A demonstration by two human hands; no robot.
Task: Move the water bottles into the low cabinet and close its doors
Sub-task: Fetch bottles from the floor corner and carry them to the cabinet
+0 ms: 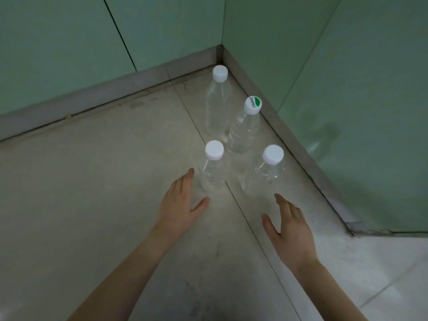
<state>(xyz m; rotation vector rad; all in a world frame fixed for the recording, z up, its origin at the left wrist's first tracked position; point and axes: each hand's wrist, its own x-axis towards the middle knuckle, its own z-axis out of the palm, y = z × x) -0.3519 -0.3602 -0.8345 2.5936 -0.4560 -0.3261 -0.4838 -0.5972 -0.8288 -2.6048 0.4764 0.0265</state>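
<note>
Several clear water bottles stand upright on the floor in a wall corner. The near-left bottle (212, 172) and the near-right bottle (264, 176) have white caps. Behind them stand a tall white-capped bottle (217, 105) and a bottle with a green-and-white cap (245, 130). My left hand (180, 205) is spread open just left of the near-left bottle, fingertips beside its base. Just short of the near-right bottle, my right hand (289, 230) is open with straight fingers and touches nothing. No cabinet is in view.
Pale green wall panels (69, 54) meet at the corner, with a grey skirting strip (296, 144) along the floor. The floor is beige tile (92, 193), and lighter white tile (382, 274) begins at the lower right.
</note>
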